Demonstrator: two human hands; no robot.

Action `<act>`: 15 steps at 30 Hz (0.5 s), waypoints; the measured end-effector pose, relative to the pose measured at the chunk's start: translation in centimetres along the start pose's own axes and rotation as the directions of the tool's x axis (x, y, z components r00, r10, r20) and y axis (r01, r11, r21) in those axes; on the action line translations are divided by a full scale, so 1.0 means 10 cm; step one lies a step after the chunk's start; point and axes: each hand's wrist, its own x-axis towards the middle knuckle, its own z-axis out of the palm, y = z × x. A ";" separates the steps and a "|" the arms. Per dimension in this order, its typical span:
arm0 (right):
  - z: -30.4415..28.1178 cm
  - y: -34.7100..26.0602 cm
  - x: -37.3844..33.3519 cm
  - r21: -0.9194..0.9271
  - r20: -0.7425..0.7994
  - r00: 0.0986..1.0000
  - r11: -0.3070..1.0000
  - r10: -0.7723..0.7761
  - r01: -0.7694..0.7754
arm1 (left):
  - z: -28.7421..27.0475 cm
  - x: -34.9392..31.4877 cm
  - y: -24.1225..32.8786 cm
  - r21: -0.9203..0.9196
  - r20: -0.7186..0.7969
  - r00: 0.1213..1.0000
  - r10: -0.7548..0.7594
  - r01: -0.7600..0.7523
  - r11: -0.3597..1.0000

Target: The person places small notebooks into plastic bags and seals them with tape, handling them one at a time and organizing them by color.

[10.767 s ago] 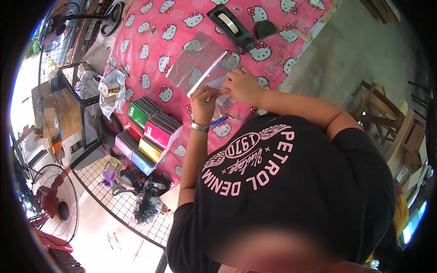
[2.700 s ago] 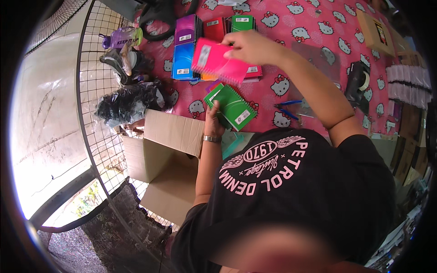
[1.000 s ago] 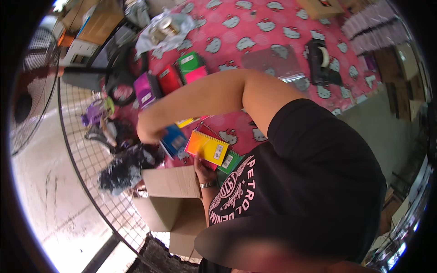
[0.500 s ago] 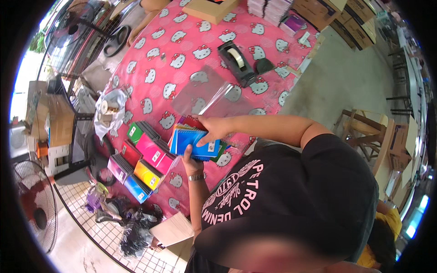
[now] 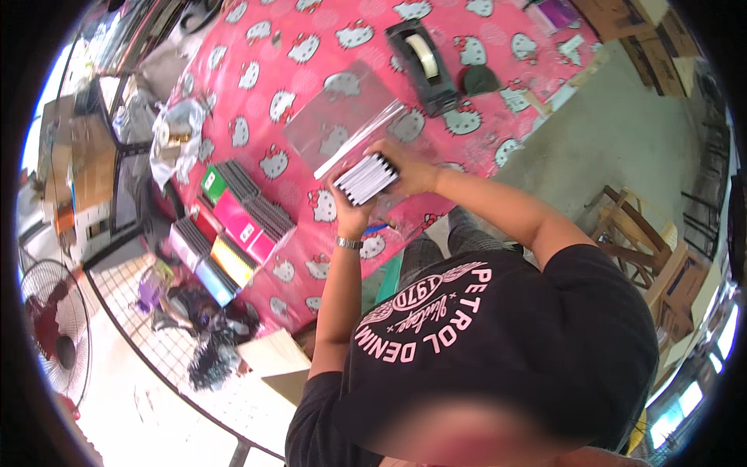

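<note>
A stack of small spiral notebooks [image 5: 366,180] stands on edge between my hands, its white page edges and dark coils facing up. My left hand [image 5: 352,212], below a metal wristwatch, grips the near left side. Around the far right side wraps my right hand [image 5: 408,170]. Just beyond the stack lie clear plastic sleeves [image 5: 336,124], flat on the pink cartoon-cat tablecloth [image 5: 257,132]. To the left sit piles of spiral notebooks with pink [image 5: 243,230], green [image 5: 213,185], yellow [image 5: 232,261] and blue covers [image 5: 214,282].
A black tape dispenser [image 5: 424,66] stands beyond the sleeves, beside a dark round object [image 5: 480,80]. A white plastic bag [image 5: 177,144] is at the table's left. A fan [image 5: 54,335] stands at far left; cardboard boxes [image 5: 615,19] are at upper right.
The notebooks have turned from blue cover showing to page edges up. Both hands have shifted to the stack's two sides. The whole view has moved slightly.
</note>
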 end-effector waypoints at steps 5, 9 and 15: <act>-0.04 0.17 0.08 -0.046 -0.027 0.993 0.992 -0.119 0.118 | 0.08 0.03 0.03 -0.014 0.017 1.000 0.003 -0.003 1.000; 0.15 0.28 0.01 -0.022 0.011 0.999 0.999 0.031 -0.031 | -0.02 0.05 -0.30 0.494 0.093 0.964 0.249 -0.262 0.829; -0.33 -0.09 0.14 -0.203 0.385 0.846 0.928 0.370 -0.313 | 0.05 0.09 -0.26 0.422 0.076 0.976 0.205 -0.217 0.880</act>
